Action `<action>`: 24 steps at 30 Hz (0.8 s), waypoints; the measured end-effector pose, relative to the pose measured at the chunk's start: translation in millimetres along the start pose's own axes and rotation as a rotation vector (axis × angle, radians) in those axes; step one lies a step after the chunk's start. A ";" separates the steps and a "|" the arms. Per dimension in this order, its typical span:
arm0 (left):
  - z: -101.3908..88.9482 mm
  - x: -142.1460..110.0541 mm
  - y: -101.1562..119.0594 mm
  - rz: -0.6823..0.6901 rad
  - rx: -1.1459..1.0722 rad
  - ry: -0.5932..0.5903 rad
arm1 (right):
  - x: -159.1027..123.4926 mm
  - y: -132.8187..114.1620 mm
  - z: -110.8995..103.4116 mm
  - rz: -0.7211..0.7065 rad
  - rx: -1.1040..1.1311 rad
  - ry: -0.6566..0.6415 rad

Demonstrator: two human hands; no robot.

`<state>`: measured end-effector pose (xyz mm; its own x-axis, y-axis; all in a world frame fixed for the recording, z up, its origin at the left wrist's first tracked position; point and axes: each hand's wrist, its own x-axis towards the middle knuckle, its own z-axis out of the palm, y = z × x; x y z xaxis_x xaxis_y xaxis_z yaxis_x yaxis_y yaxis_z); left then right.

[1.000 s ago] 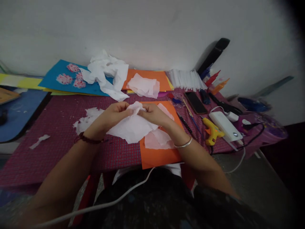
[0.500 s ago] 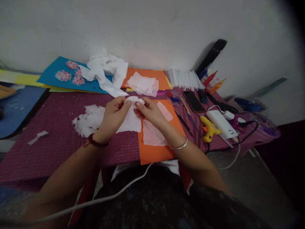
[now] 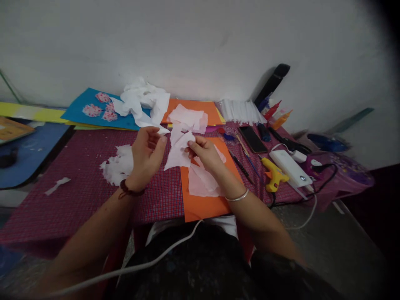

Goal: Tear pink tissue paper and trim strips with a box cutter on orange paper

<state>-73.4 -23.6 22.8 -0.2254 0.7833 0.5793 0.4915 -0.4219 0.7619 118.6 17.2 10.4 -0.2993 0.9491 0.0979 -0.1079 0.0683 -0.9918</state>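
Note:
My right hand point(image 3: 203, 152) pinches a pale pink piece of tissue paper point(image 3: 178, 152) at its right edge, and the piece hangs over the table. My left hand point(image 3: 146, 154) is off to the left of that paper, thumb and fingers apart, with nothing visible in it. Beneath my right hand, more pink tissue pieces point(image 3: 203, 181) lie on an orange sheet point(image 3: 203, 210). Torn white tissue scraps point(image 3: 118, 166) are heaped just left of my left hand. Behind both hands, another pink tissue stack point(image 3: 190, 118) rests on orange paper point(image 3: 212, 110).
A blue sheet point(image 3: 78, 106) with pink-and-white clusters and crumpled white tissue point(image 3: 143, 100) lies at the back left. On the right are a phone point(image 3: 252, 139), a yellow glue gun point(image 3: 275, 174), a white power bank point(image 3: 290, 166) and a pen point(image 3: 240, 164).
Both hands held the tissue together before. My left hand has let go and moved left, opening, while my right hand keeps the paper, which now hangs stretched out.

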 end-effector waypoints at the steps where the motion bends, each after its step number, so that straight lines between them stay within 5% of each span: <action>1: -0.9 -2.0 0.6 0.126 0.077 0.016 | 0.2 -0.1 0.1 0.000 0.002 -0.005; 4: -2.9 -4.7 -1.9 0.402 0.191 -0.102 | 0.7 -0.7 0.2 0.006 0.004 -0.017; 8: -0.8 -0.1 -14.0 0.475 0.289 -0.281 | -0.6 -3.2 -0.5 0.032 -0.013 0.002; 16: 0.0 1.5 -9.9 0.540 0.325 -0.299 | -0.6 -6.1 -4.2 0.048 0.098 0.021; 24: 4.4 -6.2 -2.5 0.720 0.264 -0.185 | 3.2 -4.0 -12.1 0.083 0.249 0.062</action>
<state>-69.5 -25.4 16.0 0.3559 0.4317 0.8288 0.6524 -0.7498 0.1103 129.6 23.7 13.8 -0.2591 0.9658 0.0042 -0.3177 -0.0811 -0.9447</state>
